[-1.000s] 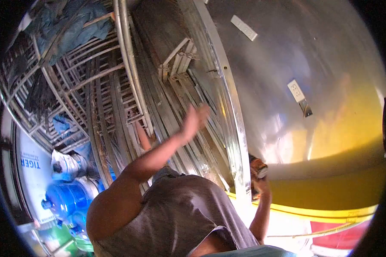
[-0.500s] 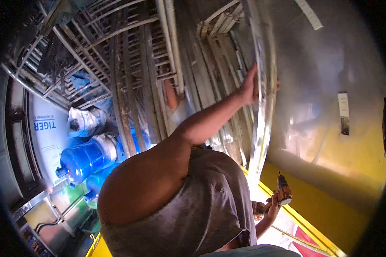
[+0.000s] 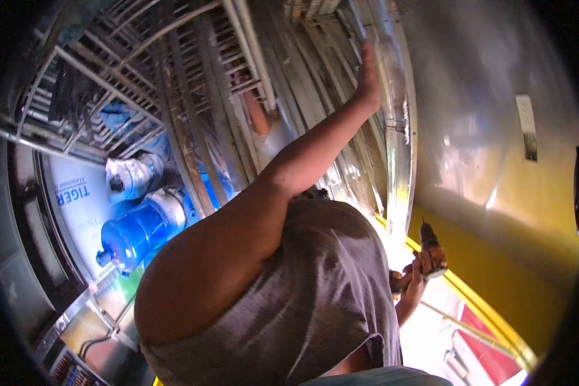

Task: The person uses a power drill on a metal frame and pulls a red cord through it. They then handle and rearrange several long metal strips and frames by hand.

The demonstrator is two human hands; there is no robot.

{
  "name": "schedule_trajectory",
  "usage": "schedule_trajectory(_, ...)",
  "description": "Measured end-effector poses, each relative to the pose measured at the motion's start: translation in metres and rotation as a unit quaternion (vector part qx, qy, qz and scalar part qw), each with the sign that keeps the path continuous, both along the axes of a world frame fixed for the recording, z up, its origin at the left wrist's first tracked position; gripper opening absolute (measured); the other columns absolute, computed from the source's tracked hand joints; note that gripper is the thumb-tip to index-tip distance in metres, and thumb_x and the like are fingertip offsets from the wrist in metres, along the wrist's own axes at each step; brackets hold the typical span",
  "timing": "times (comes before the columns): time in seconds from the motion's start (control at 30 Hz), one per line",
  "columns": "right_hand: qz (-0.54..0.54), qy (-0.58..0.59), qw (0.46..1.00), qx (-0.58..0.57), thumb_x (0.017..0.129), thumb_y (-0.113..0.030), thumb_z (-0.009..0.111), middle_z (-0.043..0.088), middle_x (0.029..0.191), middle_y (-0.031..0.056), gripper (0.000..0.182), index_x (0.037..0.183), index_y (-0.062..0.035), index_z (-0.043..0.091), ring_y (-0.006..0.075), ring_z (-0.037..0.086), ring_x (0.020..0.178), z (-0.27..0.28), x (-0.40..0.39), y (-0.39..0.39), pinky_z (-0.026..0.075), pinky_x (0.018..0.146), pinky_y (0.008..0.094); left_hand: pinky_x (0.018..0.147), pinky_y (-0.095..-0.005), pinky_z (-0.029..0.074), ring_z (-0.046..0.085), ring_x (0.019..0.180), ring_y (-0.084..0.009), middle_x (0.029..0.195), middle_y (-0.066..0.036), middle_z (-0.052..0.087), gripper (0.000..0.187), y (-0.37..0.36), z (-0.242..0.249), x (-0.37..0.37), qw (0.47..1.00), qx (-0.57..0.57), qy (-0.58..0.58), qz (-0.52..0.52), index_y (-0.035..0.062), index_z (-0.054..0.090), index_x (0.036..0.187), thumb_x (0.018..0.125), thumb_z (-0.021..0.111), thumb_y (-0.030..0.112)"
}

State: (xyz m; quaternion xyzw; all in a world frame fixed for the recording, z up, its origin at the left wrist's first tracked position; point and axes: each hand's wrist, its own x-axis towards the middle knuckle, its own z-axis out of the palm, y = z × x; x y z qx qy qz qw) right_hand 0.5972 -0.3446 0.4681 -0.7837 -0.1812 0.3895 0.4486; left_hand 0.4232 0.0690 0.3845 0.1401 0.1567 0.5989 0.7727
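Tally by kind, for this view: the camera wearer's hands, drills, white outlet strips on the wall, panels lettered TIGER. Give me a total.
Hands: 2 (left hand, right hand)
Drill: 1
White outlet strip: 1
TIGER panel: 1
Total: 5

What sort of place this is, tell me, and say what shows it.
Probably a cluttered storeroom or workshop: long metal bars are bunched together, a blue water jug is nearby, and the right hand holds a power drill.
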Motion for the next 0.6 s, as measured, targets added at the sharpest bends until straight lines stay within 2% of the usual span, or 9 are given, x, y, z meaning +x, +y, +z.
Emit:
schedule_trajectory(0.07,0.01,-0.002,1.0,0.021,0.084,-0.013,0.059,0.056,0.081,0.0046,0.029,0.109,0.0018,0.055,0.0075,0.045,0.055,0.006,0.002,0.001,0.036,0.05,0.0207,0.092,-0.0352,0.042,0.05,0.104,-0.0208,0.113,-0.008,0.05,0.076,-0.036,0.016,0.019,0.998,-0.012,-0.054,0.003,0.0093,0.039,0.129,0.085,0.028,0.07)
schedule_trajectory(0.13,0.003,-0.021,0.999,0.035,0.084,-0.011,0.058,0.055,0.09,0.0056,0.03,0.111,0.0021,0.054,0.0097,0.048,0.064,0.012,0.008,0.001,0.04,0.057,0.023,0.105,-0.0421,0.028,0.035,0.125,-0.0297,0.137,-0.013,0.034,0.084,-0.059,-0.021,0.044,0.999,0.022,-0.037,-0.014,0.0131,0.022,0.141,0.082,0.026,0.073)
schedule_trajectory(0.2,0.03,-0.012,0.996,0.084,0.083,-0.011,0.06,0.054,0.089,0.0051,0.033,0.112,0.0019,0.053,0.0102,0.048,0.067,0.021,0.011,-0.001,0.042,0.061,0.025,0.104,-0.0371,0.03,0.036,0.124,-0.0242,0.136,-0.011,0.035,0.081,-0.089,-0.02,0.036,0.995,0.011,0.101,0.007,0.0108,0.025,0.139,0.084,0.031,0.07)
schedule_trajectory(0.27,0.049,0.003,0.992,0.114,0.082,-0.012,0.062,0.054,0.09,0.0045,0.034,0.112,0.0007,0.052,0.0114,0.05,0.068,0.032,0.014,-0.003,0.043,0.064,0.0268,0.107,-0.0384,0.024,0.028,0.13,-0.0263,0.145,-0.011,0.025,0.085,-0.077,-0.031,0.014,0.996,-0.05,0.06,-0.036,0.0112,0.019,0.142,0.083,0.031,0.071)
schedule_trajectory(0.33,0.081,-0.069,0.989,0.102,0.08,-0.015,0.066,0.054,0.087,0.0037,0.035,0.11,-0.0017,0.053,0.0134,0.051,0.07,0.028,0.019,-0.013,0.044,0.066,0.0284,0.108,-0.0399,0.023,0.028,0.13,-0.0277,0.145,-0.01,0.024,0.085,-0.052,-0.012,-0.011,0.998,-0.018,0.06,-0.003,0.0112,0.018,0.143,0.083,0.029,0.071)
schedule_trajectory(0.37,0.092,-0.049,0.991,0.081,0.079,-0.017,0.068,0.054,0.085,0.0034,0.036,0.109,-0.0025,0.053,0.0139,0.052,0.071,0.032,0.017,-0.014,0.044,0.067,0.0287,0.108,-0.0399,0.023,0.028,0.13,-0.0277,0.145,-0.01,0.024,0.085,-0.045,-0.017,-0.019,0.997,-0.021,0.068,-0.015,0.0112,0.018,0.143,0.083,0.029,0.071)
schedule_trajectory(0.47,0.09,-0.044,0.993,0.064,0.076,-0.023,0.072,0.055,0.082,0.0027,0.041,0.107,-0.004,0.052,0.0141,0.054,0.072,0.034,0.013,-0.018,0.045,0.068,0.0295,0.108,-0.0483,0.021,0.026,0.131,-0.0312,0.144,-0.011,0.023,0.085,-0.036,-0.013,-0.024,0.987,-0.005,0.16,0.01,0.0172,0.017,0.143,0.081,0.021,0.076)
schedule_trajectory(0.53,0.106,-0.076,0.99,0.053,0.074,-0.028,0.075,0.056,0.086,0.0029,0.049,0.109,-0.0037,0.051,0.0137,0.055,0.073,0.021,0.016,-0.03,0.046,0.068,0.0296,0.107,-0.0485,0.023,0.027,0.131,-0.0307,0.144,-0.01,0.024,0.085,-0.054,0.017,-0.032,0.99,0.059,0.131,-0.008,0.0169,0.017,0.143,0.082,0.019,0.075)
schedule_trajectory(0.6,0.097,-0.059,0.993,0.031,0.068,-0.041,0.078,0.057,0.088,0.0032,0.064,0.111,-0.003,0.049,0.0133,0.056,0.074,0.033,0.003,-0.032,0.046,0.067,0.0278,0.106,-0.0489,0.025,0.03,0.129,-0.0312,0.143,-0.011,0.026,0.083,-0.043,0.019,-0.047,0.99,0.063,0.122,-0.027,0.017,0.019,0.143,0.083,0.017,0.074)
